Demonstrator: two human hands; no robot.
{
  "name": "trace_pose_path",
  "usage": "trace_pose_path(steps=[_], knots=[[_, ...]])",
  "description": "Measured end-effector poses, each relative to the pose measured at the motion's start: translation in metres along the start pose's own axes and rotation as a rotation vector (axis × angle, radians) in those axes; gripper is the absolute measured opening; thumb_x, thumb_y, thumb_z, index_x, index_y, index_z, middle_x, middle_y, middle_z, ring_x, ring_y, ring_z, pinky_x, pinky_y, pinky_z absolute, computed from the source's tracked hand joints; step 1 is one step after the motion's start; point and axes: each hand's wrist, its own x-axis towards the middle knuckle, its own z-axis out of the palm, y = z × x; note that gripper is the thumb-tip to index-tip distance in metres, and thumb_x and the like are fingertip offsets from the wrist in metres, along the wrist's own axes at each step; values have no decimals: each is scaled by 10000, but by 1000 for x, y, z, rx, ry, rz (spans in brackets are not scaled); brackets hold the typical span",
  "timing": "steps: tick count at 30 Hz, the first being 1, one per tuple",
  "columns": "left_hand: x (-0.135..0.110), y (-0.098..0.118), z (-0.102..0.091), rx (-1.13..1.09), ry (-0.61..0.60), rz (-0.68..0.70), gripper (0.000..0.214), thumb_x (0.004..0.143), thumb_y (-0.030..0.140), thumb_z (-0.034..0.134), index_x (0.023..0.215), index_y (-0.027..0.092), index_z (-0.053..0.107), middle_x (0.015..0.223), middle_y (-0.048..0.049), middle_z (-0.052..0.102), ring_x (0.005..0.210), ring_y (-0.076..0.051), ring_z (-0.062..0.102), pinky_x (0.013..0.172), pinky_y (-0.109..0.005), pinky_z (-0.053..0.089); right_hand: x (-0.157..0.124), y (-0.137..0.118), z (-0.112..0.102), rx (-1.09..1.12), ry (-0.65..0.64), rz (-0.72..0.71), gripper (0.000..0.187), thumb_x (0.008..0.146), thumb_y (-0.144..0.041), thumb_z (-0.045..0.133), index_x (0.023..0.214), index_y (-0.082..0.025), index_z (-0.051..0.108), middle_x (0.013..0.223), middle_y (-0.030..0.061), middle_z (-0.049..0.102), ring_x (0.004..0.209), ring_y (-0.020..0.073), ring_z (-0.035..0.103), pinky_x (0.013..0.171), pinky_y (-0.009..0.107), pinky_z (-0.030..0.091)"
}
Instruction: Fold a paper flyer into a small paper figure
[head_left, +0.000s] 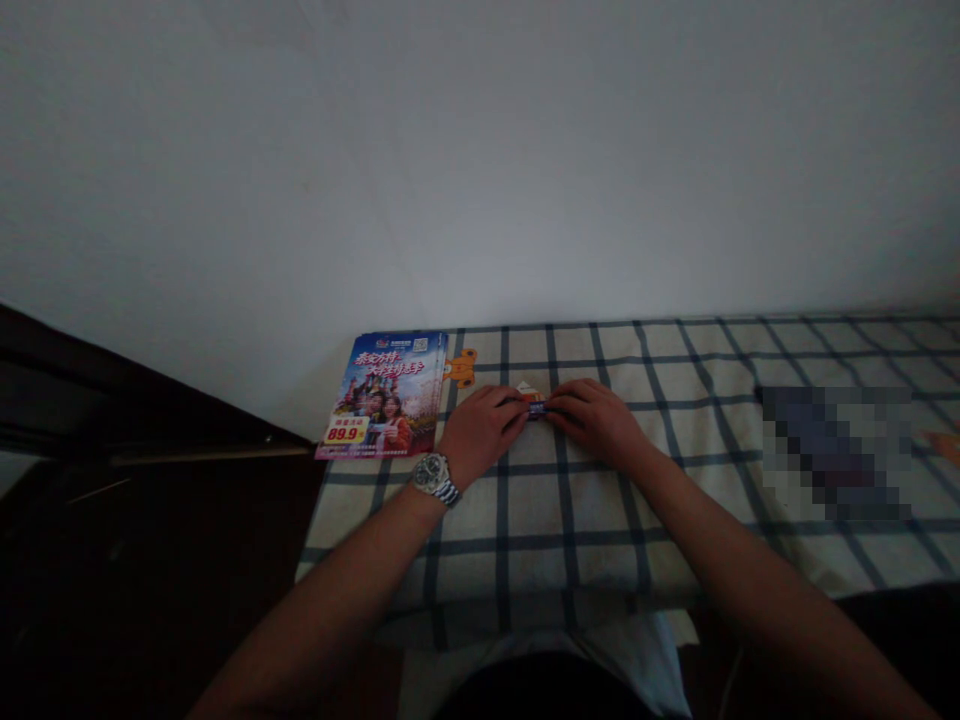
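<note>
A small piece of folded, printed paper (535, 407) lies low over the checked cloth, dark blue along its near edge with some orange and white behind. My left hand (487, 420), with a metal watch (435, 478) on its wrist, pinches the paper's left end. At its right end the fingers of my right hand (592, 415) are closed on it too. Both sets of fingers hide much of the paper. Left of my left hand sits a stack of colourful flyers (386, 395), its top sheet showing people, large lettering and a price.
The checked tablecloth (529, 520) covers a long surface against a white wall (480, 170). Beside the flyers is an orange bear figure (460, 368) on the cloth. A dark, pixelated object (832, 450) lies at the right. Dark floor shows past the left edge.
</note>
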Motion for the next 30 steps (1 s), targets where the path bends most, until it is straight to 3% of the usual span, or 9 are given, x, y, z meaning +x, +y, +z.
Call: trace_pose_path(steps=[21,30], knots=[[1,0,2,-8,-31,6,156,991,301,618,1086,226,714,1169,-49,712,1082,-224,638,995,-428,504,1,-1,0,4,15,66,193,1023,-290,557,1054,-219,733,1075,106,716,979,258,653,871,422,550],[1,3,-3,11,-37,-19,171,1030,297,553,1077,217,696,1139,-43,730,1034,-206,647,893,-364,538,1,-1,-1,16,81,46,158,1006,-299,601,1067,-224,725,1111,99,690,1035,255,627,930,428,541]])
